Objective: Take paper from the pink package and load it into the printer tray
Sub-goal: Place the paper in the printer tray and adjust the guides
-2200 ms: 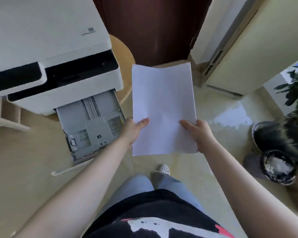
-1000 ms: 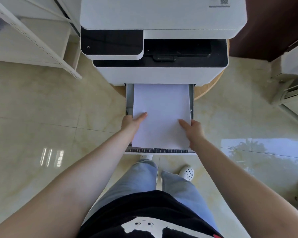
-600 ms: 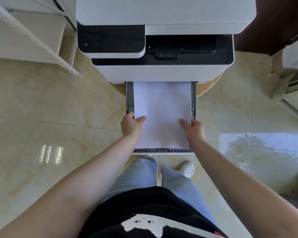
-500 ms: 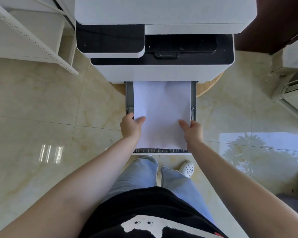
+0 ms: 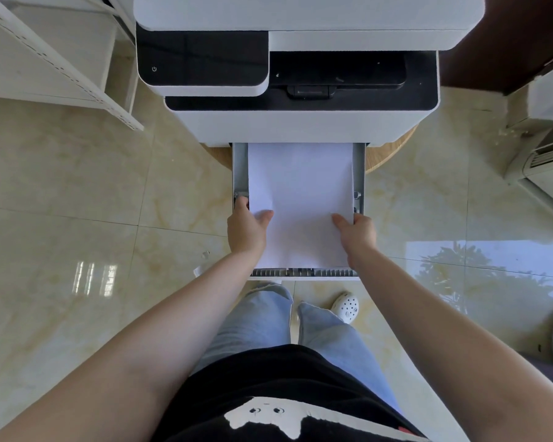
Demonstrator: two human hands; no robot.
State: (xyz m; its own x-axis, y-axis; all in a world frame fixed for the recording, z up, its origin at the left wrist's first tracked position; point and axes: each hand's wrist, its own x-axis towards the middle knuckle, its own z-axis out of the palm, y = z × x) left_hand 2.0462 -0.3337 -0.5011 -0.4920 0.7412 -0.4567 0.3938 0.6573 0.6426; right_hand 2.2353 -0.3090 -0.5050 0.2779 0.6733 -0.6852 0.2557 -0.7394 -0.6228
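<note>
White paper (image 5: 300, 199) in printer tray (image 5: 359, 173) | both hands grip its edges | legible: apparently only power icon (image 5: 154, 69)

My arms are bare to past the elbow, no sleeves in view, and neither my left hand (image 5: 246, 229) nor my right hand (image 5: 356, 232) wears anything I can see. I have on a black top (image 5: 268, 387) with a white print showing two small dark eyes, and a bit of red at its lower right edge. Below that, light blue jeans (image 5: 262, 317). One white perforated shoe (image 5: 345, 307) shows, probably a clog.
</note>
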